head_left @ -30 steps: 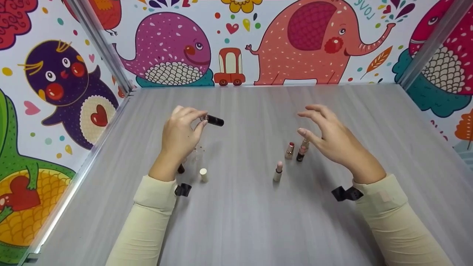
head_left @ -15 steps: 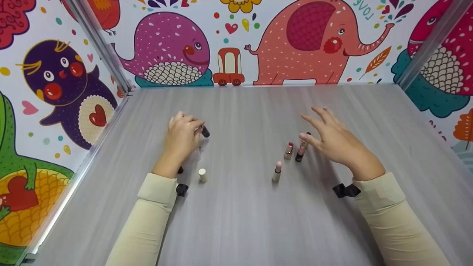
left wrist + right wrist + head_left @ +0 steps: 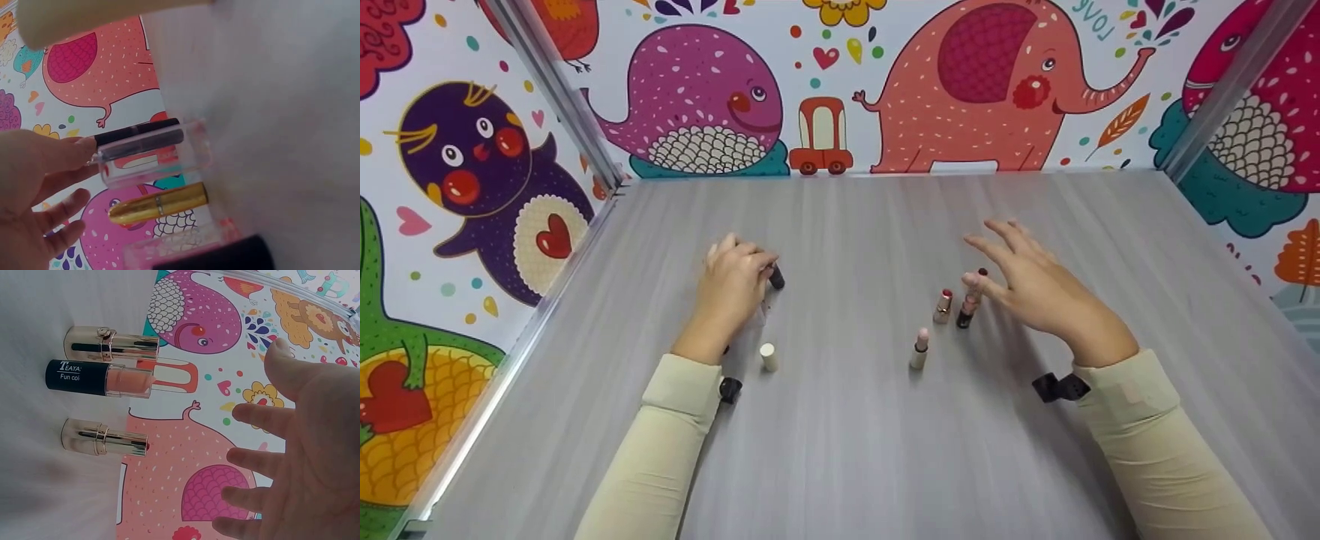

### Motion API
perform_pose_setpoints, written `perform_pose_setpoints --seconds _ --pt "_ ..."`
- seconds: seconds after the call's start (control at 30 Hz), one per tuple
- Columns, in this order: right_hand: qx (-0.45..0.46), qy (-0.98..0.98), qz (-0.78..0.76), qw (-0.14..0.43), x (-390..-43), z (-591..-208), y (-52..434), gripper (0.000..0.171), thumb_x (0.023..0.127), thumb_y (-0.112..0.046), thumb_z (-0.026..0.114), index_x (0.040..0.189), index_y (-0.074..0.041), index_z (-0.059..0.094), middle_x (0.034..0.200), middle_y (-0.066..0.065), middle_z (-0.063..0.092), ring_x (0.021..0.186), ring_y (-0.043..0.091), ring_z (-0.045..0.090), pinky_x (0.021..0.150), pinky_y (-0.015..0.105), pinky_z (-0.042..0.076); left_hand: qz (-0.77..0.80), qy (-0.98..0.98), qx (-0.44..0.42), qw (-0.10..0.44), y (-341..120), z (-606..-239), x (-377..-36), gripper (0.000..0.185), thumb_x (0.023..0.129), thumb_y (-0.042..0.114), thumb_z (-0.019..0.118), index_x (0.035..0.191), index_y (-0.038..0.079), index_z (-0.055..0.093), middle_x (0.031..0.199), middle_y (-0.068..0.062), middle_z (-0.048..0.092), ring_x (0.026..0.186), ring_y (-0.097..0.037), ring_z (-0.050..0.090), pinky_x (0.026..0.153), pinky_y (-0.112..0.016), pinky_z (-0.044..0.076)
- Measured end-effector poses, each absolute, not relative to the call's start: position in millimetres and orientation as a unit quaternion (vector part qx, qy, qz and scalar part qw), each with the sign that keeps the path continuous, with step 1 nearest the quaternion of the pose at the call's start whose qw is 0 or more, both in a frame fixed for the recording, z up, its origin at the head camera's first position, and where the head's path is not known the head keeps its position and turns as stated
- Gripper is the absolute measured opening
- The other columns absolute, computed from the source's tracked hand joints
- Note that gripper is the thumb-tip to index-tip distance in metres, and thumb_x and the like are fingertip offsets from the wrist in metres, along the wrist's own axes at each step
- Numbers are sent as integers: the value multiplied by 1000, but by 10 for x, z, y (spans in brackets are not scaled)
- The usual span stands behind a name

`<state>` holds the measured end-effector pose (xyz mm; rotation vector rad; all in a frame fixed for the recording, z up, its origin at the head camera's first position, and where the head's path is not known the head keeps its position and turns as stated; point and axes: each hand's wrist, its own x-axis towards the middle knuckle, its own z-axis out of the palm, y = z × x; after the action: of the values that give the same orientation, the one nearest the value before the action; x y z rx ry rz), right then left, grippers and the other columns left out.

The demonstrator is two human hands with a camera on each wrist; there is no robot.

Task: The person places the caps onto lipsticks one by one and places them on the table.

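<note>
My left hand [image 3: 731,296] pinches a black lipstick tube [image 3: 777,277] between thumb and fingers, upright low over the table. In the left wrist view, a clear plastic cap [image 3: 197,160] overlaps the tube, with a gold cylinder [image 3: 160,203] beside it. My right hand [image 3: 1035,292] hovers with spread fingers, holding nothing. Near its thumb stand a red lipstick [image 3: 943,306] in a gold case and a peach lipstick [image 3: 966,309] with a black base. A dark red tip [image 3: 982,272] shows just behind. Closer to me stands a pale pink lipstick [image 3: 919,349].
A white cap [image 3: 767,357] stands right of my left wrist. Below the gold cylinder in the left wrist view are another clear cap [image 3: 174,244] and a black piece [image 3: 225,259]. Printed panels [image 3: 825,82] border the grey table [image 3: 840,450] at the back and sides.
My left hand has lowered toward the table, and the black tube has turned from nearly level to upright. My right hand has shifted only slightly, its fingers still spread.
</note>
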<state>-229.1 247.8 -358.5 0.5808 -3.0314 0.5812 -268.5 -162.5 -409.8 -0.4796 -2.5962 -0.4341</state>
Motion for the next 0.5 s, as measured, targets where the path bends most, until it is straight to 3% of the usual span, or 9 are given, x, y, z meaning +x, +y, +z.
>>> perform_pose_setpoints --seconds 0.5 --pt "195 -963 186 3 -2284 -3587 2493 66 107 -47 61 164 -18 43 173 19 24 162 48 10 121 78 15 -123 -935 -188 274 -1622 -4163 -2691 13 94 3 78 106 1 83 108 -11 81 101 -36 67 83 -49 52"
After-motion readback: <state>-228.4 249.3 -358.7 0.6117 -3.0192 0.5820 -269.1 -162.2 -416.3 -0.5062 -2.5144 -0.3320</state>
